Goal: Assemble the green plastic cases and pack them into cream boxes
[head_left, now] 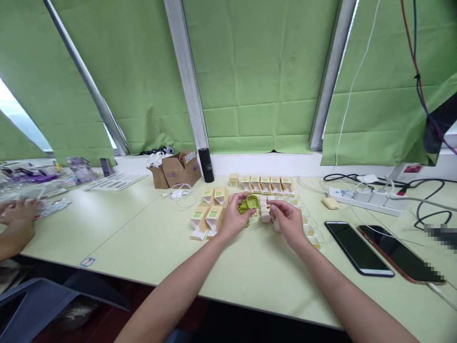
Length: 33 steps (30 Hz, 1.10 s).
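Observation:
My left hand (233, 219) is closed around a small green plastic case (249, 205) with its lid up, held just above the pale green table (150, 238). My right hand (287, 220) is beside it, its fingers pinched together on something too small to make out. Small tan boxes with green labels (207, 220) stand left of my hands, and a row of the same boxes (266, 184) lines up behind. Clear round lids or trays (311, 232) lie to the right of my right hand.
Two phones (359, 247) lie flat at the right, in front of a white power strip (364, 197) with cables. A black cylinder (206, 165) and an open cardboard box (178, 169) stand at the back. Another person's hand (16, 212) works at the far left.

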### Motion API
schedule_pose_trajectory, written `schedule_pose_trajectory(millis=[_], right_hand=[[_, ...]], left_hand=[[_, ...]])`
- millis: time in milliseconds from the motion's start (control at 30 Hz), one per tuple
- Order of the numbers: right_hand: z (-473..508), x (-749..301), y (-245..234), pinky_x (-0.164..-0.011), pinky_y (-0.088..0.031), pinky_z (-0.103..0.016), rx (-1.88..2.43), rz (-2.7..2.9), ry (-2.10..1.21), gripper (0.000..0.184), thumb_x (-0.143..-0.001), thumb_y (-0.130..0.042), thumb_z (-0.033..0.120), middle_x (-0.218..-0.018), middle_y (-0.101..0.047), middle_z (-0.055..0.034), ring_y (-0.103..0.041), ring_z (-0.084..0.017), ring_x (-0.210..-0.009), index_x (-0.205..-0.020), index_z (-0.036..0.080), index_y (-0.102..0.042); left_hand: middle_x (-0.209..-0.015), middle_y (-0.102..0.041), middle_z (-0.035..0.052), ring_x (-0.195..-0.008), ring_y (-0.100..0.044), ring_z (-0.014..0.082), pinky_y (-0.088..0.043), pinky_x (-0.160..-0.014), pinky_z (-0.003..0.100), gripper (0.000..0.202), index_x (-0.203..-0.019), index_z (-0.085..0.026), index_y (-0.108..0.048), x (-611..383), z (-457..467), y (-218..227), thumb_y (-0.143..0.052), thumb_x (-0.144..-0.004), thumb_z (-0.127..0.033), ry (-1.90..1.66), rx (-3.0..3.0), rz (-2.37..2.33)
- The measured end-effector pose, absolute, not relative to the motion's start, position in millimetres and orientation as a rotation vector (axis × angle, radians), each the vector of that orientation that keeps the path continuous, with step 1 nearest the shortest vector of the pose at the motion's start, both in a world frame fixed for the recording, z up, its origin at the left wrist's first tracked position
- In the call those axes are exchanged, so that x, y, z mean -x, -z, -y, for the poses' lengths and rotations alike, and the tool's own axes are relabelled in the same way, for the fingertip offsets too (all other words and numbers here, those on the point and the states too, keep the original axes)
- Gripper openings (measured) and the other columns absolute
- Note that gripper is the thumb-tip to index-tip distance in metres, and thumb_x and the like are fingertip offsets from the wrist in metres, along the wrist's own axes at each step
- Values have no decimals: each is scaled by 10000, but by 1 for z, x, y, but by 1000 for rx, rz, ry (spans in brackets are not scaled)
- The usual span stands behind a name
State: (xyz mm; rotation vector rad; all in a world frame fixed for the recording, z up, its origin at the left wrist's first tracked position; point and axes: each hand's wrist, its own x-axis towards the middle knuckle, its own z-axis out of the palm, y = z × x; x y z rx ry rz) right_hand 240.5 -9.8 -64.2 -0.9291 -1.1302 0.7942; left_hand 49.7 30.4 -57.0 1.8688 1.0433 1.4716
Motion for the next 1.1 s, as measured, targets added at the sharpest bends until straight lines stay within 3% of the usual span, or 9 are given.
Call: schedule_pose_trajectory(millis=[200,467,733,933,1100], right_hand=[[10,-241,60,-555,-467,-272,821,929,-985,456,-710,-901,590,-744,-705,-28,-548,-122,-588,-876,182,-784],[6,-251,62,-446,-475,-254,787,798,-1145,500,-655,-955,601,-626,-649,-2,-557,-123,-509,-743,185,-691],[6,-251,61,-443,-475,-225,814,737,-1172,515,-613,-983,585,-645,-663,-6,-561,-103,-514,-747,170,-709],[13,-244,54,-530,-548,-261,792,855,-1080,531,-633,-968,544,-738,-726,-22,-664,-151,-619,-951,184,-741],[17,-238,51,-558,-566,-270,782,979,-1001,425,-700,-923,496,-736,-710,-5,-683,-160,-657,-939,204,-727]], left_hand=[[-1233,-612,74,-1179,-614,236,-497,-1077,419,404,-1133,-234,-683,-50,-24,53,-813,-767,-121,-1433,-1952,-1020],[-1237,-570,74,-1188,-615,247,-510,-1092,437,414,-1145,-235,-680,-50,-24,55,-834,-770,-147,-1411,-1978,-988],[-1260,-566,87,-1182,-620,250,-501,-1109,446,404,-1160,-227,-681,-50,-21,52,-852,-795,-194,-1395,-1986,-996],[-1252,-569,88,-1213,-612,261,-495,-1122,457,410,-1164,-229,-683,-50,-20,52,-844,-791,-178,-1402,-1996,-1005],[-1249,-564,92,-1200,-614,263,-502,-1118,464,414,-1165,-234,-688,-50,-20,52,-848,-787,-182,-1410,-1986,-994]])
